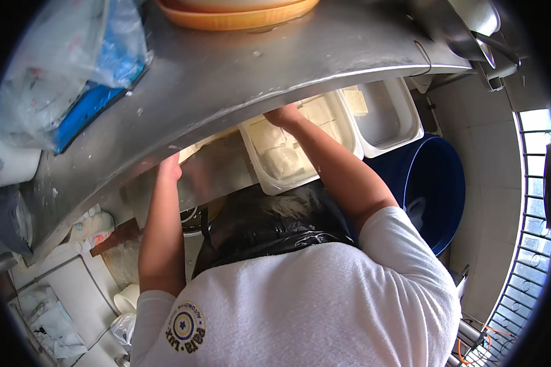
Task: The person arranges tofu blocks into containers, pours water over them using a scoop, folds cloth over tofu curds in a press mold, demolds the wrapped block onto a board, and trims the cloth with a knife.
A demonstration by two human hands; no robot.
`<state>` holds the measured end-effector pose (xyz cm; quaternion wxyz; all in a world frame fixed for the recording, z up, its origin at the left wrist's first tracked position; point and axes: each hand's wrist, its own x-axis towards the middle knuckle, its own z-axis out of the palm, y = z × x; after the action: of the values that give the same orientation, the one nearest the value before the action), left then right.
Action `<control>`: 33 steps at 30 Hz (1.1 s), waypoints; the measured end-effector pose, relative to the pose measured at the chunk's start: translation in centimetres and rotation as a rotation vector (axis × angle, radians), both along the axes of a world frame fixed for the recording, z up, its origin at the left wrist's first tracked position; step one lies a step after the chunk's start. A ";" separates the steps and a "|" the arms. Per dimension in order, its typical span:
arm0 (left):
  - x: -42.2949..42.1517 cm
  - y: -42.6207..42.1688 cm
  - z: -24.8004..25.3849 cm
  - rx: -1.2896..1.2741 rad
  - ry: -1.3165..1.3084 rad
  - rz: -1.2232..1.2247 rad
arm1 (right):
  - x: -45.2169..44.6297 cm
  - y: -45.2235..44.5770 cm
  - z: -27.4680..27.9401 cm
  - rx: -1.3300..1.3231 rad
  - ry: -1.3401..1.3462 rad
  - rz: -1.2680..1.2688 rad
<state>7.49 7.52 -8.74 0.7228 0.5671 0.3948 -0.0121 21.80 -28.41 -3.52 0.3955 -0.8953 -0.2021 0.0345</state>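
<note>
A white tray (246, 142) holding pale, cream-coloured blocks (283, 160) stands on a lower metal surface, partly under the upper steel shelf. My right hand (283, 115) reaches over the blocks in this tray; its fingers are hidden under the shelf edge. Further left, my left hand (171, 165) is beside a pale sheet or slab (209, 144), and its fingers also disappear beneath the shelf. Whether either hand holds anything is hidden. A second white tray (389, 145) on the right has a few pale blocks (355, 101) at its left side.
The steel shelf (226, 67) crosses above both hands. On it are an orange basin (239, 17), plastic bags (73, 67) at the left and metal pans (450, 30) at the right. A blue barrel (438, 189) stands right of my body; a barred window (536, 202) is beyond.
</note>
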 end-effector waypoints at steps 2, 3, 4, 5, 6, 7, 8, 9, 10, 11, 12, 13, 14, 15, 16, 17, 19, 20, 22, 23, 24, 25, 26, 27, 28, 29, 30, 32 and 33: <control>-0.8 -0.2 -0.3 0.093 -0.149 0.022 | -0.2 -0.7 0.4 0.013 0.035 0.007; -1.4 -0.3 1.0 0.094 -0.147 0.026 | -0.3 -1.0 0.4 0.017 0.057 -0.017; -2.1 0.2 2.0 0.005 -0.099 -0.028 | -0.3 -1.3 0.4 0.022 0.080 -0.041; -2.8 0.5 2.9 -0.081 -0.050 -0.082 | -0.3 -1.6 0.4 0.026 0.103 -0.066; -3.6 1.0 3.2 -0.074 -0.049 -0.075 | -1.1 -1.6 2.0 0.017 -0.005 -0.092; -4.4 1.4 3.4 -0.203 -0.085 -0.067 | -1.9 -1.4 3.6 0.007 -0.114 -0.121; -4.9 1.6 3.6 -0.334 -0.121 -0.060 | -2.6 -0.9 4.4 0.075 -0.212 -0.106; -5.2 1.4 4.0 -0.334 -0.122 -0.059 | -3.9 -0.1 5.5 0.076 -0.212 -0.105; -5.4 0.9 4.7 -0.425 -0.179 -0.068 | -5.5 1.1 6.8 0.110 -0.129 -0.106; -5.2 0.0 5.6 -0.517 -0.236 -0.081 | -7.1 2.3 7.7 0.142 -0.048 -0.110; -4.7 -1.5 7.0 -0.522 -0.235 -0.088 | -8.4 3.5 8.1 0.227 -0.020 -0.059; -3.9 -3.5 8.9 -0.556 -0.279 -0.118 | -9.3 4.7 8.4 0.312 0.005 -0.009; -3.1 -5.3 10.5 -0.590 -0.325 -0.147 | -9.5 5.8 7.6 0.411 0.190 0.057; -2.3 -7.0 11.7 -0.596 -0.326 -0.154 | -9.7 6.6 7.3 0.534 0.363 0.098; -1.5 -8.6 12.7 -0.615 -0.401 -0.175 | -10.0 6.4 8.9 0.585 0.500 0.057; -0.8 -9.6 13.3 -0.634 -0.475 -0.197 | -10.1 6.3 10.6 0.637 0.638 0.014; 0.0 -9.4 12.5 -0.651 -0.482 -0.236 | -9.9 4.9 12.3 1.021 0.812 -0.166; 0.2 -8.3 11.2 -0.433 -0.431 -0.265 | -9.2 3.7 12.0 1.117 0.821 -0.238; 0.5 -8.3 11.0 0.096 -0.192 -0.215 | -5.5 0.2 7.2 1.218 0.795 -0.287; 0.6 -8.1 10.2 0.098 -0.192 -0.215 | -4.7 -1.5 8.0 1.132 0.751 -0.386; 0.8 -7.8 8.7 0.313 -0.216 -0.178 | -3.7 -3.0 8.6 1.052 0.711 -0.443; 0.9 -7.6 7.9 0.529 -0.236 -0.141 | -2.5 -4.2 8.0 1.031 0.650 -0.445; 0.8 -7.7 8.4 0.737 0.040 -0.291 | -1.3 -5.4 7.4 1.009 0.589 -0.448; 0.8 -8.3 6.5 0.648 -0.116 -0.222 | -1.3 -5.6 9.1 0.942 0.541 -0.520; 0.8 -9.4 7.3 0.677 -0.006 -0.275 | -0.6 -6.0 8.3 0.943 0.543 -0.520; 0.9 -10.8 7.9 0.692 0.051 -0.299 | 0.5 -6.4 7.1 0.844 0.533 -0.518; 1.0 -12.1 8.6 0.706 0.108 -0.326 | 0.6 -6.3 6.8 0.795 0.529 -0.515; 1.5 -13.7 9.0 0.624 0.084 -0.305 | 0.1 -5.8 6.7 0.521 0.356 -0.416; 1.7 -14.0 9.0 0.597 0.076 -0.298 | 0.0 -5.7 6.4 0.408 0.275 -0.363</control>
<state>9.22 -6.47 0.30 0.4998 0.8043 0.3204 -0.0226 21.85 -34.14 2.92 0.5905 -0.8057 0.0139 0.0428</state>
